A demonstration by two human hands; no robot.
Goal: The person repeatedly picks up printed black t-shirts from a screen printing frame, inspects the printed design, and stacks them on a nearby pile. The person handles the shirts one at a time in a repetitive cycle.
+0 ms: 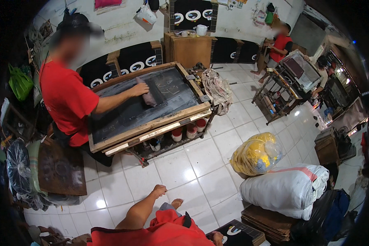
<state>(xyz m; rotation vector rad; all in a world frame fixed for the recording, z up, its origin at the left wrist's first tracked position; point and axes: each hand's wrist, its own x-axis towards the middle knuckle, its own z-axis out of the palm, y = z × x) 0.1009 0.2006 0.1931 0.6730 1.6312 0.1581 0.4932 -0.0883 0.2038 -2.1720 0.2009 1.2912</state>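
Observation:
My left hand (pixel 160 190) hangs in front of me over the white tiles, fingers curled; whatever it holds, if anything, is hidden. At the bottom edge, my right hand (pixel 215 237) is partly covered by my red shirt, beside a stack of black printed panels (pixel 244 238); its fingers are unclear. Ahead, a co-worker in red (pixel 67 102) grips a squeegee (pixel 145 96) on a wood-framed screen (pixel 123 112) on a table, with several tubs (pixel 176 134) underneath.
A yellow bundle (pixel 254 153) and white roll (pixel 283 188) lie on the right. Covered rolls and a board (pixel 63 168) stand left. Farther back, two people (pixel 281 45) are near a wheeled screen stand (pixel 291 82); printed panels (pixel 135 61) line the wall.

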